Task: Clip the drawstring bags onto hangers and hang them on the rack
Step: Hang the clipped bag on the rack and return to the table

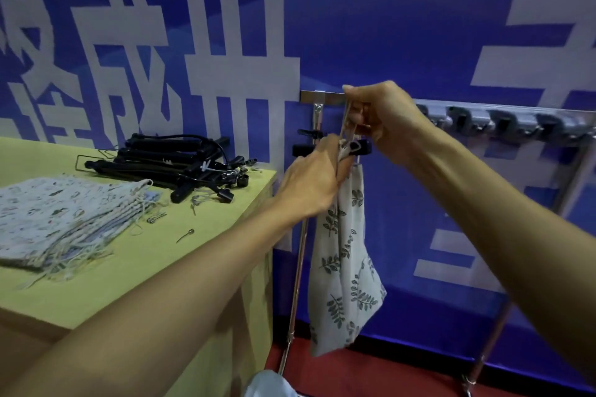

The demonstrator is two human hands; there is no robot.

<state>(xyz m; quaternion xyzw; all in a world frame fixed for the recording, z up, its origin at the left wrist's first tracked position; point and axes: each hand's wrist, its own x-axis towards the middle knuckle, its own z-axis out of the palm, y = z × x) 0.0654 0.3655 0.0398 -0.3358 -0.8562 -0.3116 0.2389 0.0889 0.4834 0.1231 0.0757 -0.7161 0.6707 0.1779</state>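
Left grip (309,184) clamps the neck of the leaf-print bag (345,267); right grip (380,119) pinches its drawstrings (343,122) taut just above. Bag's long axis hangs straight down below both, and the hanger's black clip (362,147) lies at the neck, between the grips.

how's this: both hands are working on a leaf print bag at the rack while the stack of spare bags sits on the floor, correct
Not quite. The head view shows the stack of spare bags lying on the yellow-green table, not on the floor. The rest holds: the left hand and the right hand are both working on the leaf print bag at the rack.
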